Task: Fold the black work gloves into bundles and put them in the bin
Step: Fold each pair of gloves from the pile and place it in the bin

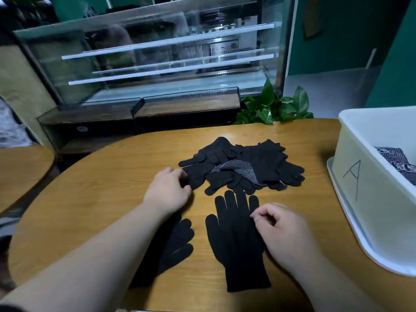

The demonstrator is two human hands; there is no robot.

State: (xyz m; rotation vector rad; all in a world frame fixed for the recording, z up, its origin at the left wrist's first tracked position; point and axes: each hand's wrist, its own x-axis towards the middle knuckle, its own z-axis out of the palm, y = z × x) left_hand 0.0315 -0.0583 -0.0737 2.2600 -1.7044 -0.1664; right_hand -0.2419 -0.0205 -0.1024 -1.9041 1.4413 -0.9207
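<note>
Wooden table (101,188), heaped black gloves (265,163), some white-dotted, one glove (234,244) flat

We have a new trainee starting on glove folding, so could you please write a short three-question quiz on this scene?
1. True or false: the white bin stands to the person's left.
2. What does the left hand touch? a) the pile of gloves b) the plant c) the bin
3. Fill in: the flat glove beside the right hand points its fingers ___ the pile.
Key: 1 false; 2 a; 3 toward.
</note>
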